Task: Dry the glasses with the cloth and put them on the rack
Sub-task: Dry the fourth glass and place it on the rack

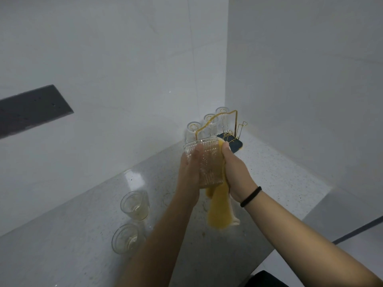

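Speckled grey countertop in a white-walled corner, seen from above; dark strip on the left wall

Nearest: two ribbed glasses standing upright on the counter, left of the forearms — near glass, second glass just behind it. Both apart from the hands, untouched. Judged still waiting to be dried

Mid: left hand wraps around the held glass, thumb and fingers curled on its ribbed wall, mouth tipped away toward the corner. Right hand clenched on the yellow cloth, pressing it against the right side of the glass; loose tail of cloth hangs down below the hands, blurred. Black band on the right wrist. Glass is off the counter, held above it

Far: gold wire rack on a dark tray in the corner. Three glasses sit inverted on its pegs — left rack glass, middle rack glass, right rack glass. Free wire pegs show at the right end

Progress, as judged: three racked, one mid-wipe, two left on the counter. Roughly halfway. Remaining: finish this wipe, invert onto a spare peg, repeat twice
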